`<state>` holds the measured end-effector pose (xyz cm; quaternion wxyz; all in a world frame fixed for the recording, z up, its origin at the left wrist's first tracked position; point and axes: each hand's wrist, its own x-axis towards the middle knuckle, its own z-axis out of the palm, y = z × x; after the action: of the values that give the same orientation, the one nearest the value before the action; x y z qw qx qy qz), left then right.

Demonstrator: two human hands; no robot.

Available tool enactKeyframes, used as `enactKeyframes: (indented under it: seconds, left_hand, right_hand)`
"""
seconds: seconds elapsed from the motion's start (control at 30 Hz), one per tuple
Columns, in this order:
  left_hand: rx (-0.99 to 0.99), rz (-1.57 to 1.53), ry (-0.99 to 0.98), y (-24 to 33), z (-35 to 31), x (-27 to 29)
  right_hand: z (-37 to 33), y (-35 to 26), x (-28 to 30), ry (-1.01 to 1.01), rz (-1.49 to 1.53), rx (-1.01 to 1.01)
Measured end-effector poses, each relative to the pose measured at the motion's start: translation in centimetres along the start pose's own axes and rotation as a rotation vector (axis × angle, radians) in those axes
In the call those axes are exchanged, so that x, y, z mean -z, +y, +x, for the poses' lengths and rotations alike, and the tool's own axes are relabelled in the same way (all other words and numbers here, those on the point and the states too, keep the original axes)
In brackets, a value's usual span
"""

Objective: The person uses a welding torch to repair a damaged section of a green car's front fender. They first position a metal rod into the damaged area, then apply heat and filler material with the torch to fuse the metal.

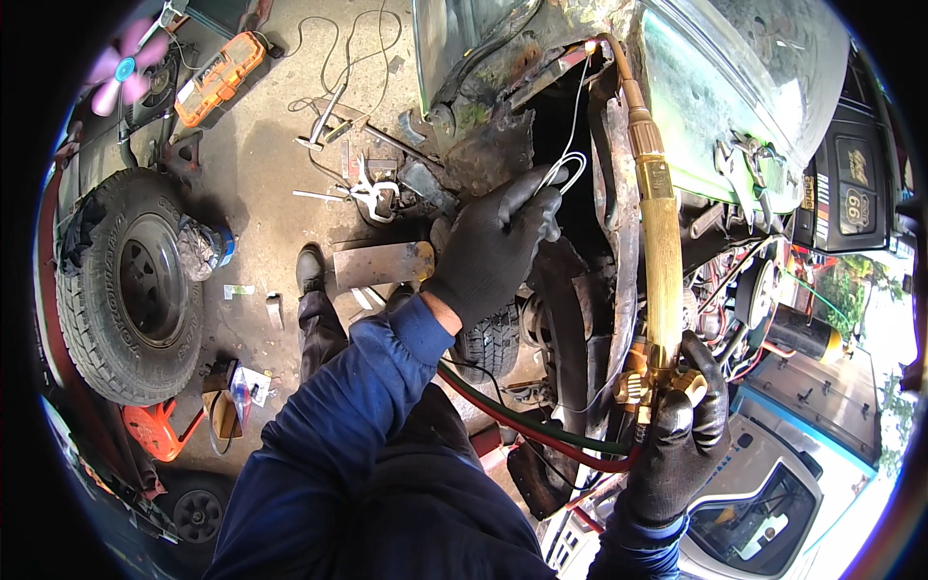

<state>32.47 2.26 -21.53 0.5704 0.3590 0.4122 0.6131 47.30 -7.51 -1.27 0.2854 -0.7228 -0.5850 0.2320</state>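
My right hand, in a dark work glove, grips the valve end of a brass gas torch. The torch points away from me, and its bent tip glows at a metal edge of a vehicle body. A green and a red hose run left from its base. In my gloved left hand the fingers pinch a thin, looped filler wire. Its far end reaches up to the glowing spot beside the torch tip. Below the wire, a dark opening shows in the rusty bodywork.
A large tyre and a pink-bladed fan stand at the left, with an orange case nearby. A hammer, cables and metal scraps lie on the floor. Locking pliers sit on the green panel. A white vehicle is at lower right.
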Motion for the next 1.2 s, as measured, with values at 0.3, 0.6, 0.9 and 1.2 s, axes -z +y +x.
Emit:
enactKeyframes:
  seconds: [0.3,0.6,0.9,1.2]
  left_hand:
    - [0.160,-0.055,-0.030,1.1,0.0,0.3]
    - [0.115,0.002,-0.029,1.0,0.2,0.4]
    - [0.132,0.004,-0.025,0.9,0.3,0.5]
    - [0.141,-0.016,-0.019,0.8,0.3,0.4]
  right_hand:
    - [0.0,0.0,0.1,0.001,-0.031,-0.013]
    - [-0.2,0.1,0.1,-0.013,0.061,-0.057]
    - [-0.3,0.3,0.1,-0.023,0.093,-0.051]
    - [-0.2,0.7,0.2,-0.070,0.096,0.047]
